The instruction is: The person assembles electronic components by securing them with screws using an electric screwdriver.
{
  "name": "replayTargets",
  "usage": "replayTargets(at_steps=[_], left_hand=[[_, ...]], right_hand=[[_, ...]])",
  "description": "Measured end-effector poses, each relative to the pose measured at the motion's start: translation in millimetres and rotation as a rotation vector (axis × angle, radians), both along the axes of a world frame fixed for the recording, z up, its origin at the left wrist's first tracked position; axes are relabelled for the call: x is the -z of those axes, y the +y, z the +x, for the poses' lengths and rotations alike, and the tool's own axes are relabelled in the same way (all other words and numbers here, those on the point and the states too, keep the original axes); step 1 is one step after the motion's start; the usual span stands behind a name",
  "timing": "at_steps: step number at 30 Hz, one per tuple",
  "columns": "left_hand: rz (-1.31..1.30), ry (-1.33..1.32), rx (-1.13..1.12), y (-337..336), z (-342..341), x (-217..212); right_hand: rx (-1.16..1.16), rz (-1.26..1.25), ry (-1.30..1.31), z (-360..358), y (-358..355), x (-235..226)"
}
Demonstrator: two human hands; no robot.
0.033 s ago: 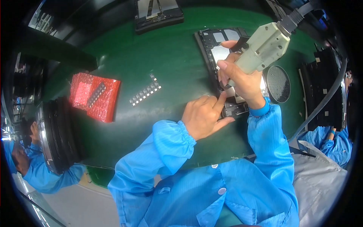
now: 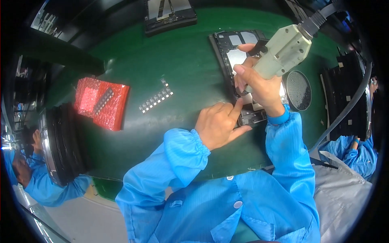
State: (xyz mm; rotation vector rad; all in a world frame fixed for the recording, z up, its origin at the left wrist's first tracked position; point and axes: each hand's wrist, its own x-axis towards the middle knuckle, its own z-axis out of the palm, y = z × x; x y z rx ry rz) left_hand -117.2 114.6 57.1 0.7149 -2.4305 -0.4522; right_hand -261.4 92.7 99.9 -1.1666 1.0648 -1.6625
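Observation:
My right hand (image 2: 262, 87) is wrapped round a pale grey-green electric screwdriver (image 2: 285, 50) with a thick cable at its upper end. The tool slants down to the left over an opened flat electronic device (image 2: 221, 50) with a dark frame and silvery plates inside. Its tip is hidden by my fingers. My left hand (image 2: 219, 123) rests at the device's near left edge, index finger stretched toward the tool's tip and thumb spread apart. Nothing shows in that hand. Right of my right hand stands a round dish (image 2: 287, 81) with a grid-patterned inside.
On the green table (image 2: 182, 56) lie a strip of small parts (image 2: 156, 100) and a red bubble-wrap pouch (image 2: 117, 117) with another strip on it. Another opened device (image 2: 170, 26) is at the back. Dark stacks (image 2: 67, 141) flank both sides. A cable (image 2: 348, 105) hangs right. Co-workers sit both sides.

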Motion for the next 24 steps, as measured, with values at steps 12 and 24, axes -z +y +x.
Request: replayTargets(at_steps=[12, 24], left_hand=[[0.112, -0.102, 0.036, 0, 6, -2], [0.152, -0.026, -0.278, -67, 65, -18]], right_hand=[[-0.038, 0.117, 0.230, 10, 9, 2], [0.013, -0.072, 0.102, -41, 38, -19]])
